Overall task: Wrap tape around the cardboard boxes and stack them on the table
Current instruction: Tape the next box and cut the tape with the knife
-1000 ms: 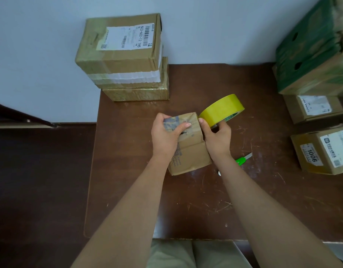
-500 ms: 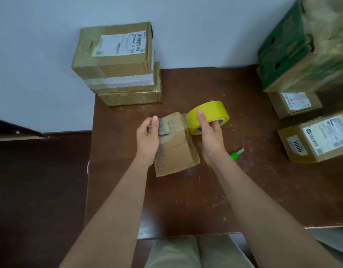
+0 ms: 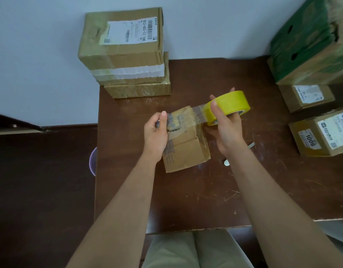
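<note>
From my head camera, my left hand (image 3: 156,135) grips the left end of a small cardboard box (image 3: 186,140) at the centre of the frame, thumb up along its top edge and fingers curled round the far side. The box rests on the dark brown table (image 3: 186,200), tilted a little, its near corner toward me. My right hand (image 3: 226,130) holds a yellow tape roll (image 3: 227,106) just right of the box and above the tabletop, thumb pressed across the roll's outer face and fingers curled behind and through it. A clear strip of tape (image 3: 197,115) runs from the roll to the box's top, stretched over its upper right edge.

In the upper left of the frame, at the table's far corner against the white wall, a labelled box (image 3: 121,51) with a white tape band sits on top of a flatter taped box (image 3: 137,90). At the right edge stand a green printed carton (image 3: 309,41), a small box with a white label (image 3: 306,97) beneath it, and a box marked 1006 (image 3: 319,136) nearer me. A white-tipped tool (image 3: 250,145) lies on the table mostly hidden behind my right wrist; I cannot tell what it is
</note>
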